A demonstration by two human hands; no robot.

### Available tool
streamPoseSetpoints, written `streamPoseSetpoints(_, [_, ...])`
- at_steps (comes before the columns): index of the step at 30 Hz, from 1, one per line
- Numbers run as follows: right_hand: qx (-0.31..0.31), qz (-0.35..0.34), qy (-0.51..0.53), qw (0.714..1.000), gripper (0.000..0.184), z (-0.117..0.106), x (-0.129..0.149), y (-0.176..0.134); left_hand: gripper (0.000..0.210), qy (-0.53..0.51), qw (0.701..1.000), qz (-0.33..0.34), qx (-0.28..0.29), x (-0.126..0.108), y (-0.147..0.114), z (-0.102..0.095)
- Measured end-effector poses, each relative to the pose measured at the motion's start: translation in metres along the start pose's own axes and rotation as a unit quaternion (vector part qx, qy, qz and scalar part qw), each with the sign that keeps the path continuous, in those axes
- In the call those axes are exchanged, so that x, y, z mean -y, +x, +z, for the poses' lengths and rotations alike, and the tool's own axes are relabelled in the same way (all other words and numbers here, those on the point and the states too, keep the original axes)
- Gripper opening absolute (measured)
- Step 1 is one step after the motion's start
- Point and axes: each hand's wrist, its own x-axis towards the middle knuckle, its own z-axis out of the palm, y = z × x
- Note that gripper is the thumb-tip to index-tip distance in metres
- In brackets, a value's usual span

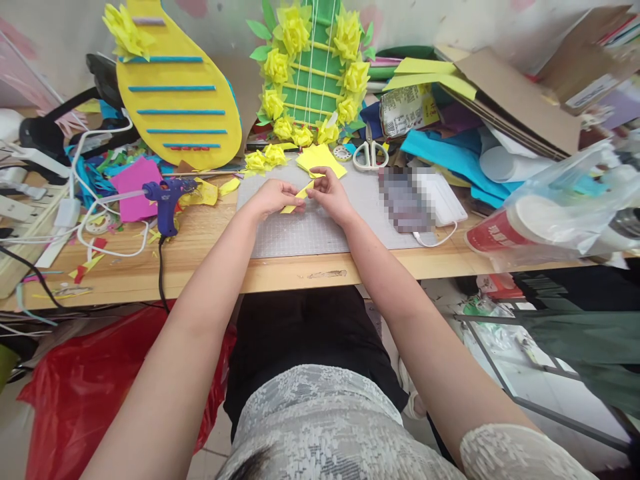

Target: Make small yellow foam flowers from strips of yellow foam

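Observation:
Over the grey cutting mat [320, 237], a narrow folded piece of yellow paper [303, 193] is pinched between both hands. My left hand [277, 198] grips its lower end, and my right hand [330, 195] its upper end. Just behind the hands lies a stack of yellow paper squares [323, 159]. Yellow paper flowers [265, 159] rest at the mat's back left. White-handled scissors [371, 157] lie behind on the right. At the back stand a green cardboard instrument shape [313, 80] ringed with yellow flowers and a yellow pear-shaped board [180, 100] with blue stripes.
A blue glue gun [167, 203] with a black cord stands left, among paper scraps and cables. Right of the mat are a phone [406, 200] and a white power bank [440, 197]. A red cup [500, 230] in plastic stands near the right edge, below piled cardboard [520, 100].

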Motion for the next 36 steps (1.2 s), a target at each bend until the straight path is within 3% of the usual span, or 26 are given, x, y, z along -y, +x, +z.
streamPoseSetpoints(6, [0.003, 0.021, 0.050, 0.999, 0.044, 0.003, -0.003, 0.001, 0.026, -0.042, 0.999, -0.024, -0.013, 0.003, -0.002, 0.001])
streamPoseSetpoints(16, [-0.001, 0.011, 0.050, 0.999, 0.042, 0.004, 0.000, 0.002, 0.026, -0.015, 0.999, -0.046, 0.007, 0.002, 0.000, 0.002])
streamPoseSetpoints(21, [0.005, 0.014, 0.087, 0.996, 0.052, 0.006, 0.000, 0.000, 0.021, -0.027, 0.998, -0.037, -0.036, 0.004, -0.001, 0.008])
streamPoseSetpoints(25, [0.020, 0.040, 0.116, 0.992, 0.062, 0.010, -0.001, -0.001, 0.018, -0.027, 0.999, -0.025, -0.037, 0.005, -0.002, 0.012])
streamPoseSetpoints(36, [-0.075, 0.092, 0.154, 0.981, 0.048, 0.006, 0.010, -0.001, 0.021, -0.019, 0.997, -0.055, -0.046, -0.003, -0.006, 0.014])
